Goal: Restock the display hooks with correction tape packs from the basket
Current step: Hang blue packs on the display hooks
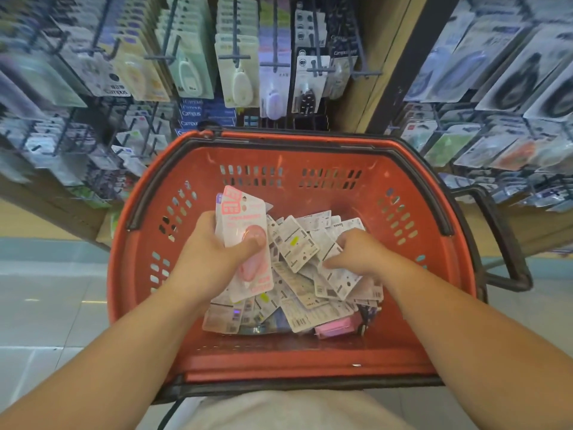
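Note:
A red plastic basket (310,162) with black handles sits right in front of me. It holds a heap of correction tape packs (307,308), most lying face down. My left hand (214,246) grips a small stack of pink correction tape packs (245,225), thumb across the front one. My right hand (359,252) reaches into the heap and its curled fingers pinch a white pack (338,277) lying there. Display hooks (235,57) with hanging tape packs fill the rack above the basket.
More hooks with packaged stationery hang on the left panel (62,88) and on the right panel (511,88). A wooden upright (384,66) divides the racks. Pale floor tiles (46,305) lie at the left. A pink box (338,325) lies in the basket.

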Tool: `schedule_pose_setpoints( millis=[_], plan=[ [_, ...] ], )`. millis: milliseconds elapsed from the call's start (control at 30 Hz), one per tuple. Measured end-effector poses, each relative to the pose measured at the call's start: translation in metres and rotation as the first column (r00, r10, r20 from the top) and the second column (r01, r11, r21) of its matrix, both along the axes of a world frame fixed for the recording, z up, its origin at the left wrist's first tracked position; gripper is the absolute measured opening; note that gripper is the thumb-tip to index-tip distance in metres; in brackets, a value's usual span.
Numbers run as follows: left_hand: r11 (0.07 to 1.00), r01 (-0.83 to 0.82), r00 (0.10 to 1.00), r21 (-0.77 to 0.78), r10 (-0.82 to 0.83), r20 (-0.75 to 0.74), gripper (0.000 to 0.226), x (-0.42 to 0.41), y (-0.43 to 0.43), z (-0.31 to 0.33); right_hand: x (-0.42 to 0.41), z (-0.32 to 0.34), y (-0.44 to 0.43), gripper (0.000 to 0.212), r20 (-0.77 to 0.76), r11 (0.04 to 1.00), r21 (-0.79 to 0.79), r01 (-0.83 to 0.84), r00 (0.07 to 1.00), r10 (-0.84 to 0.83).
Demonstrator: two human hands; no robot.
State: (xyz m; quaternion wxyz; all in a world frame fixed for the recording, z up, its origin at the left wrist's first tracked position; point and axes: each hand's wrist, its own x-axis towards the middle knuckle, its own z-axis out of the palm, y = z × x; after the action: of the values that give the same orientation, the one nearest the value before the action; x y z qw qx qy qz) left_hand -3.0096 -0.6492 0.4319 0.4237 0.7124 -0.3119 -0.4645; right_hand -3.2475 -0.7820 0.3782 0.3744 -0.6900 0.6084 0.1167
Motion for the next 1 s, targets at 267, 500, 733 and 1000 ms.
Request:
schedule_pose_setpoints(
  millis=[267, 500, 733, 1000],
  plan=[
    [1.000, -0.018, 0.986, 0.008, 0.019, -0.164, 0.050, -0.011, -0.007, 0.007, 0.011, 0.066, 0.013, 0.039, 0.715, 0.990, -0.005, 0.141, 0.693, -0.096],
    [0.998, 0.066, 0.929, 0.000, -0.061, -0.365, 0.057, -0.014, -0.016, 0.026, 0.021, 0.075, 0.025, 0.035, 0.646, 0.850, -0.512, 0.124, 0.708, 0.286],
    [0.994, 0.083, 0.834, 0.067, -0.032, -0.551, 0.036, -0.023, -0.020, 0.028, 0.021, 0.077, 0.036, 0.042, 0.867, 0.975, -0.198, 0.098, 0.482, 0.127],
    [0.996, 0.069, 0.880, 0.059, -0.033, -0.474, 0.032, -0.020, -0.022, 0.030, 0.028, 0.078, 0.042, 0.033, 0.907, 0.977, -0.083, 0.195, 0.420, -0.007]
  ],
)
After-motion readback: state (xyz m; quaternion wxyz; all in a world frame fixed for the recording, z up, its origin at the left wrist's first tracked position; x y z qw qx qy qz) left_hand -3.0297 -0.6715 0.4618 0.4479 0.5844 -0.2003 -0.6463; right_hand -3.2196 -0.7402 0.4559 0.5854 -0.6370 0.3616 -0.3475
